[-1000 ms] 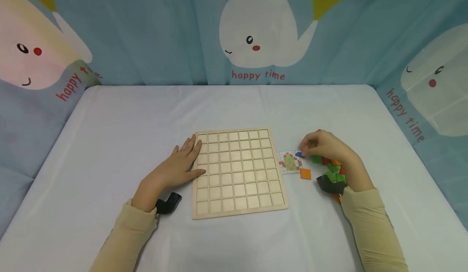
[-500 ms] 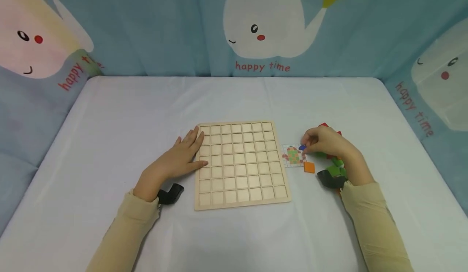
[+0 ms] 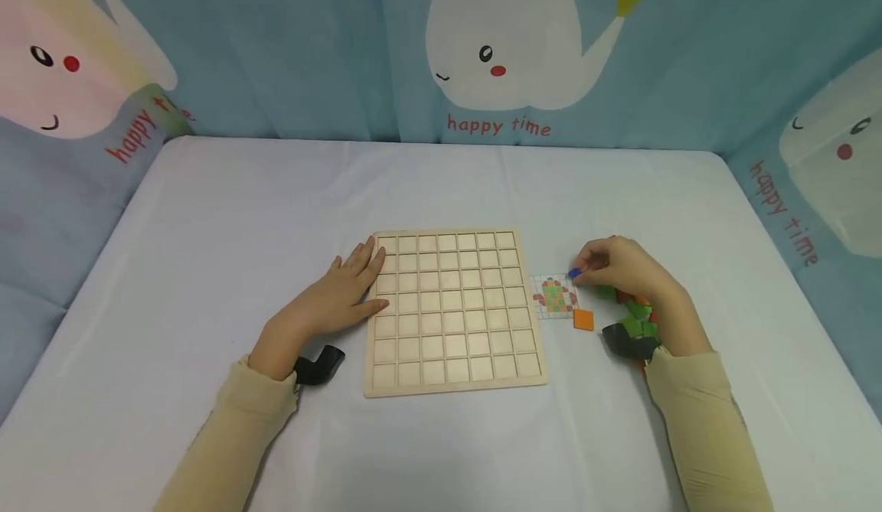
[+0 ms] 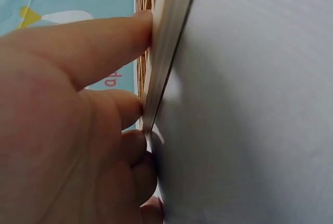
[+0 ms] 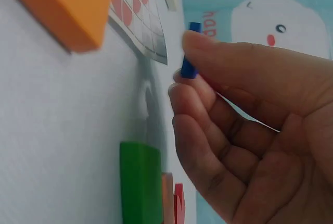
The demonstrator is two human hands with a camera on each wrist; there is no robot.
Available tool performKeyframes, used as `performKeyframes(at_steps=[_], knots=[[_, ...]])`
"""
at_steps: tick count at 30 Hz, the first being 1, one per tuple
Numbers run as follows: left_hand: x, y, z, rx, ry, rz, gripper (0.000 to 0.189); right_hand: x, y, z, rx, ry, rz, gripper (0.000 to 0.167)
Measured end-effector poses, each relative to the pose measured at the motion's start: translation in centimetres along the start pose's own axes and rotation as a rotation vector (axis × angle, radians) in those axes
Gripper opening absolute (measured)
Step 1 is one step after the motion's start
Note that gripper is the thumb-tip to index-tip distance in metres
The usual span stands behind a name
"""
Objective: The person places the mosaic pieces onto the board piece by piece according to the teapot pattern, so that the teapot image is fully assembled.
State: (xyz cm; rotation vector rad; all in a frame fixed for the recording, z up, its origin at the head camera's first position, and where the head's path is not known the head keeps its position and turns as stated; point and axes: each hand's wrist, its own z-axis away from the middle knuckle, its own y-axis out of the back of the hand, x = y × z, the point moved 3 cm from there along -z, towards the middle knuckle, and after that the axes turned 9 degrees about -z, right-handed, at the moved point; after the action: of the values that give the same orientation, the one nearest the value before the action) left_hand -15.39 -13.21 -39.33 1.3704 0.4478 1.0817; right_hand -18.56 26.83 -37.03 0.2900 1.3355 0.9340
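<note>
A square wooden grid board (image 3: 448,309) lies on the white table. My left hand (image 3: 338,294) rests on its left edge with fingers spread; in the left wrist view the thumb and fingertips touch the frame. My right hand (image 3: 613,267) pinches a small blue tile (image 5: 190,52) between thumb and fingers, just above the upper right corner of a pattern card (image 3: 553,298). The card shows a teapot-like figure in red, green and orange squares. An orange square tile (image 3: 583,320) lies by the card's lower right corner.
Several loose tiles lie under and beside my right wrist, among them green tiles (image 3: 637,321) and, in the right wrist view, a green block (image 5: 140,182) and red pieces (image 5: 179,203). A curtain (image 3: 310,53) with printed whales stands behind the table.
The right hand, holding the blue tile, has lifted slightly off the card toward its upper right corner. The left hand stays on the board. The head view has shifted a little.
</note>
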Motion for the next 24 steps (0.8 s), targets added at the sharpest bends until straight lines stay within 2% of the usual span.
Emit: performKeyframes(at_steps=[5,12,24], knots=[[0.31,-0.6,0.49,0.016,0.002,-0.016,0.075,0.2,-0.72,0.45,0.027,0.007,-0.067,0.012],[0.41,0.26,0.57,0.036,0.01,-0.023,0.074,-0.45,-0.23,0.1,0.1,0.023,-0.087,0.01],[0.42,0.01,0.17,0.021,0.025,-0.048,0.077,-0.66,0.02,0.0,0.151,-0.031,-0.113,0.012]])
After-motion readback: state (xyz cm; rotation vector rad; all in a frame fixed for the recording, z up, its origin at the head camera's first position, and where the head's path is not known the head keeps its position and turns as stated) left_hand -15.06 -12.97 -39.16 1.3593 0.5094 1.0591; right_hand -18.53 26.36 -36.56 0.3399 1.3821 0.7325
